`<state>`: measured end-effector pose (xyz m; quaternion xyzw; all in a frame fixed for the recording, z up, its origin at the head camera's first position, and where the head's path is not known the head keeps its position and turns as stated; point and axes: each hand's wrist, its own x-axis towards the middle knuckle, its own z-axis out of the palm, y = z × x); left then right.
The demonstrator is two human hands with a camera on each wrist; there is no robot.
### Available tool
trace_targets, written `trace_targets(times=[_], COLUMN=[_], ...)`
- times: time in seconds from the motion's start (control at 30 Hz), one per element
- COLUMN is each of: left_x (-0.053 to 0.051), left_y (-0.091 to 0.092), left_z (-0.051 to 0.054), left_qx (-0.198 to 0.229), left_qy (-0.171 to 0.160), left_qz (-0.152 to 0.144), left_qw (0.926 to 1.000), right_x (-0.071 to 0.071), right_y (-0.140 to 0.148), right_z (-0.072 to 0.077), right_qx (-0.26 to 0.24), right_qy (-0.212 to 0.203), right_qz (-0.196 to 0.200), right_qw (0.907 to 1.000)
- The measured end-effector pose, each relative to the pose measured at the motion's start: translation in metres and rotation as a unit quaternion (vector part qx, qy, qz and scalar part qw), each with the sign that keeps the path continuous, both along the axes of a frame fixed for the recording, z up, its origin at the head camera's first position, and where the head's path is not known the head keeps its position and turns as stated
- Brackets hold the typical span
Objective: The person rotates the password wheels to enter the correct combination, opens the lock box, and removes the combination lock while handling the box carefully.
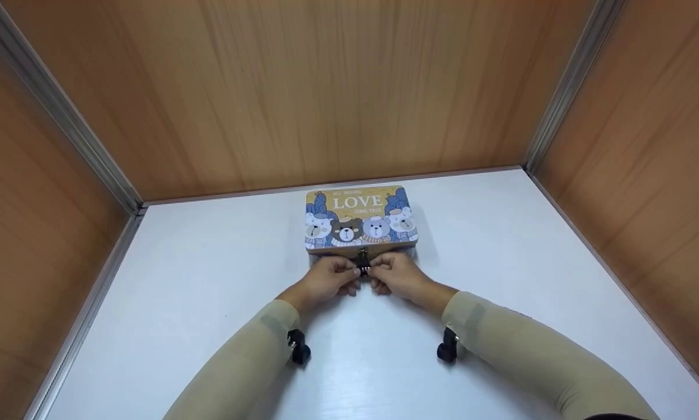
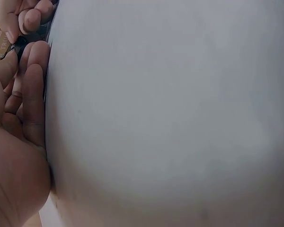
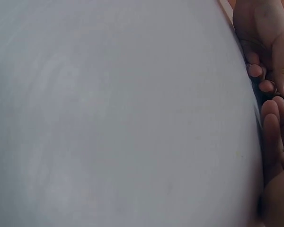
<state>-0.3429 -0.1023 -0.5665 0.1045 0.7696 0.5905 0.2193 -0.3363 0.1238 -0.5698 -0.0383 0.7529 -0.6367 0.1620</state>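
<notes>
The small black lock with pale markings (image 1: 365, 270) sat just below the centre of the frame in my head view, at the front of a rectangular tin box with rounded corners (image 1: 358, 204), close under its metal clasp (image 1: 362, 254). The box had its lid down, printed in mustard yellow with four bears, blue plants and the white word LOVE. The person's left hand (image 1: 329, 276), left of the lock, pinched it with thumb and curled fingers; the right hand (image 1: 400, 275) pinched it from the other side. Beige sleeves (image 1: 238, 361) ran down to the lower corners, each with a small black device (image 1: 298, 347) at the cuff. I saw the white tabletop (image 1: 209, 262) beneath, with brown wood-grain panels (image 1: 349, 87) along the top and both sides.

In the left wrist view, the lock showed dark at the upper left, with the left thumb and fingers on it from below and the right fingertips meeting it from above. The white surface filled the rest.

In the right wrist view, I found only a sliver of the lock at the right edge, left thumb above it, right fingers just below; the right thumb's contact I could not tell there.
</notes>
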Motion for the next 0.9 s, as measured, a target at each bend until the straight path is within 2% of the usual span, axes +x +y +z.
trace_targets(times=[0.3, 0.57, 0.9], left_x=[0.0026, 0.0025, 0.0031], left_y=[-0.0004, -0.0007, -0.0006], left_z=[0.0024, 0.0020, 0.0021], left_qx=[-0.009, -0.013, -0.006], left_qy=[0.008, 0.010, 0.004], left_qz=[-0.002, 0.000, 0.001], left_qw=[0.9999, 0.9999, 1.0000], right_x=[0.0000, 0.0011, 0.0015], right_y=[0.0029, 0.0028, 0.0025], right_z=[-0.0032, -0.0022, -0.0022], right_qx=[0.011, -0.011, 0.021], right_qy=[0.025, 0.020, 0.026], right_qz=[0.023, 0.015, 0.021], right_qw=[0.9994, 0.9996, 0.9992])
